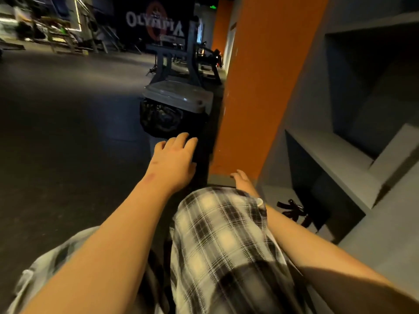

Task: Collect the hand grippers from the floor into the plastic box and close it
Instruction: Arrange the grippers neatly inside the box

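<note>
My left hand (174,159) reaches forward, grip released, fingers spread and holding nothing, just short of the box (174,109), which sits on the floor (68,121) with its grey lid (179,94) on, close against the orange pillar (260,87). My right hand (242,180) is half hidden behind my plaid knee (222,234); its grip looks loose and empty. One black gripper (293,210) lies by the grey shelf's (328,159) bottom edge. Left of the box, the floor is wide open.
</note>
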